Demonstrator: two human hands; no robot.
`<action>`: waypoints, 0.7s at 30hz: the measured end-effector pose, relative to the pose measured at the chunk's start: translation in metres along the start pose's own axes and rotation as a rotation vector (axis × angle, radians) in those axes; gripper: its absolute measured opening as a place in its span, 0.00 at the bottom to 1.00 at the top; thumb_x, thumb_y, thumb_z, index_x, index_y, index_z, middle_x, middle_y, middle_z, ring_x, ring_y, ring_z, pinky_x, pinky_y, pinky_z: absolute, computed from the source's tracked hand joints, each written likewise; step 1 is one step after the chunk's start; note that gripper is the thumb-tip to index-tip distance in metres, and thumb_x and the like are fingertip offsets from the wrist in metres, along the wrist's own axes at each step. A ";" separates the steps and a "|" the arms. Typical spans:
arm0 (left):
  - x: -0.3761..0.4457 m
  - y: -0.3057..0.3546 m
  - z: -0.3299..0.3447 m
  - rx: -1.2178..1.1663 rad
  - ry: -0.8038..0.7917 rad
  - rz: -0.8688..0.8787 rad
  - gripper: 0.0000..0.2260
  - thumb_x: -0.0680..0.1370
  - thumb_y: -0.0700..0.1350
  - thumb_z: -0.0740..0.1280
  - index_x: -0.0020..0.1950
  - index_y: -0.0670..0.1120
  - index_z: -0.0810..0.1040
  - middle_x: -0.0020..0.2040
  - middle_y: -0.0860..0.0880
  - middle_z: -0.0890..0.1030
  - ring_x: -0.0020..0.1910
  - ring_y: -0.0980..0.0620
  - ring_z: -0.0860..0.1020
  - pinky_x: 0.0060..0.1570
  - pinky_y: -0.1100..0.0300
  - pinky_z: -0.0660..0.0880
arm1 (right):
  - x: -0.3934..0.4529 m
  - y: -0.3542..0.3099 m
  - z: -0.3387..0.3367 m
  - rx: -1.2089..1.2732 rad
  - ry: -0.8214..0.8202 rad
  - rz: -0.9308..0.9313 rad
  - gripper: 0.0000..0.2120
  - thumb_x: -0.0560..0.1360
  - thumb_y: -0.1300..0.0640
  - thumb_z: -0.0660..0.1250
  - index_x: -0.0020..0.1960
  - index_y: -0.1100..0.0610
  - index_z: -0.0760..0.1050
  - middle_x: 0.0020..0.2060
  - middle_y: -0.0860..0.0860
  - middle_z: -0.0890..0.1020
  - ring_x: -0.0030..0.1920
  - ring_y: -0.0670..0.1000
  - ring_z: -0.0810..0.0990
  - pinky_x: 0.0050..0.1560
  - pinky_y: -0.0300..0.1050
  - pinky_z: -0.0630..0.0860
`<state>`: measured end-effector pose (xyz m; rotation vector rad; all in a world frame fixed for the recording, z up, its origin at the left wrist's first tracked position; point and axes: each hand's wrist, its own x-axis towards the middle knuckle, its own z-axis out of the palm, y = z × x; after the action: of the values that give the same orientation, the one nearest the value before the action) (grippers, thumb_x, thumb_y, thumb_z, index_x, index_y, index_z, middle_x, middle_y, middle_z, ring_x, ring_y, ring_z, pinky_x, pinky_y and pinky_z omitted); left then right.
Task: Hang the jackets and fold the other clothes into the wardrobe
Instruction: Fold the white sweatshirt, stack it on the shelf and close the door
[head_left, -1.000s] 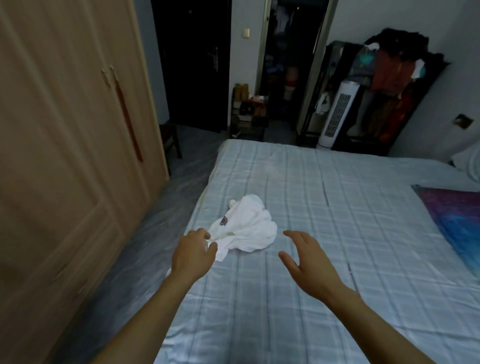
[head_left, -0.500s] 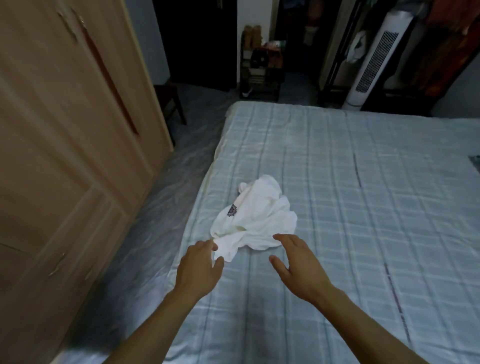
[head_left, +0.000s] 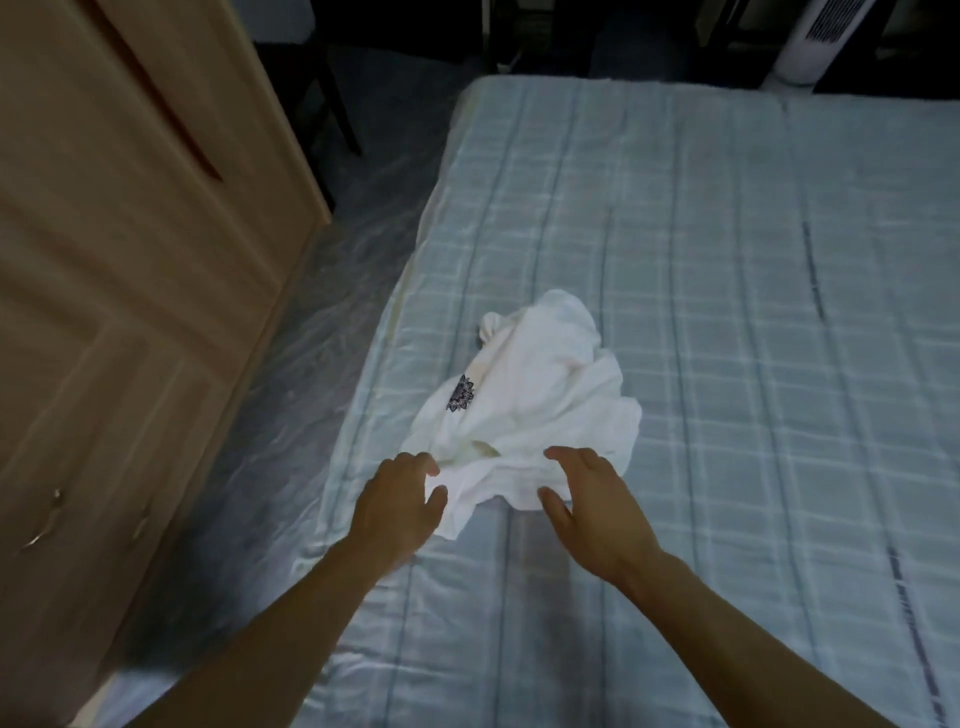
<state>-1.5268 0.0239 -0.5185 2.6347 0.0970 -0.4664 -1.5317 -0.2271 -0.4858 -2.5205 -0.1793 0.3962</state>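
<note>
A crumpled white garment (head_left: 540, 395) with a small dark emblem lies on the checked bed (head_left: 727, 312) near its left edge. My left hand (head_left: 400, 499) rests at the garment's near-left corner, fingers apart over the cloth edge. My right hand (head_left: 592, 499) hovers at the near-right hem, fingers spread and curved, touching the fabric. Neither hand has closed on the cloth. The wooden wardrobe (head_left: 130, 260) stands on the left with its doors shut.
A strip of plastic-covered floor (head_left: 322, 291) runs between wardrobe and bed. A dark chair (head_left: 332, 98) stands at the far end of the strip. A white tower fan (head_left: 815, 41) is beyond the bed's far edge.
My view has tilted down and closer to the bed. Both hands have moved forward onto the near edge of the white garment; the left hand's pinch has loosened.
</note>
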 end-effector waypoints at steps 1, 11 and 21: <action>0.012 -0.005 0.005 0.015 -0.004 -0.002 0.11 0.79 0.51 0.64 0.60 0.50 0.75 0.56 0.49 0.77 0.58 0.47 0.74 0.57 0.52 0.72 | 0.010 0.004 0.007 0.005 -0.004 0.008 0.22 0.79 0.51 0.64 0.70 0.57 0.70 0.64 0.55 0.76 0.63 0.57 0.74 0.64 0.50 0.71; 0.073 -0.061 0.045 -0.047 0.037 -0.001 0.16 0.75 0.44 0.71 0.62 0.49 0.76 0.60 0.49 0.76 0.56 0.47 0.77 0.56 0.51 0.75 | 0.089 0.017 0.082 0.017 -0.082 0.114 0.17 0.77 0.49 0.62 0.62 0.57 0.71 0.58 0.57 0.74 0.57 0.61 0.75 0.58 0.53 0.73; 0.067 -0.057 0.052 -0.233 0.283 0.029 0.10 0.68 0.33 0.73 0.35 0.45 0.74 0.36 0.52 0.75 0.36 0.57 0.73 0.36 0.67 0.67 | 0.124 0.007 0.098 -0.054 -0.003 0.371 0.11 0.79 0.51 0.61 0.58 0.56 0.69 0.52 0.56 0.74 0.51 0.63 0.78 0.50 0.51 0.73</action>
<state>-1.4886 0.0505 -0.6092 2.4511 0.1904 -0.0647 -1.4449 -0.1548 -0.5974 -2.6057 0.2851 0.5454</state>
